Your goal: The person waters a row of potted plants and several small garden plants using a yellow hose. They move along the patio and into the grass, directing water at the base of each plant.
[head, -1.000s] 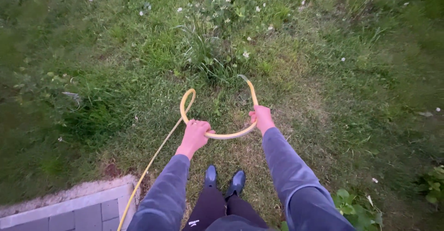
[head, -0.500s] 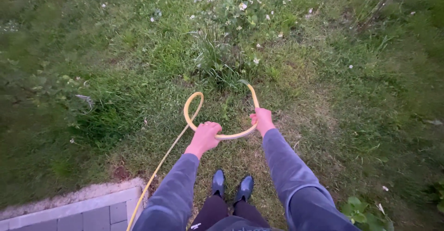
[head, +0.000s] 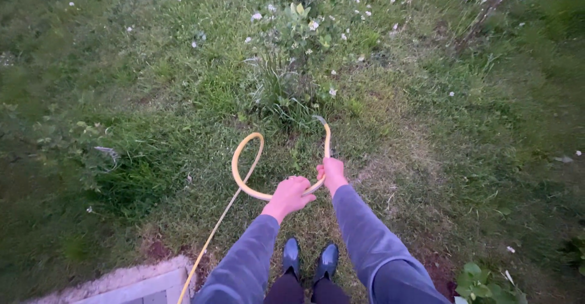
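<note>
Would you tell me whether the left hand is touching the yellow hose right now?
Touching. The head view shows the left hand closed around the yellow hose, which enters the fist from the loop and comes out toward the right hand.

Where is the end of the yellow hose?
The hose end pokes up above the right hand, near the flowering plant.

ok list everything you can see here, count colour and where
garden hose: one, yellow, looped over the grass, held in both hands
flowering plant: one clump, green with white blooms, top centre
grass: green, patchy, all around
paving edge: grey, bottom left corner
leafy plant: one, green, bottom right
boots: two, dark, bottom centre
left hand: gripping the hose, grey sleeve
right hand: gripping the hose near its end
</note>
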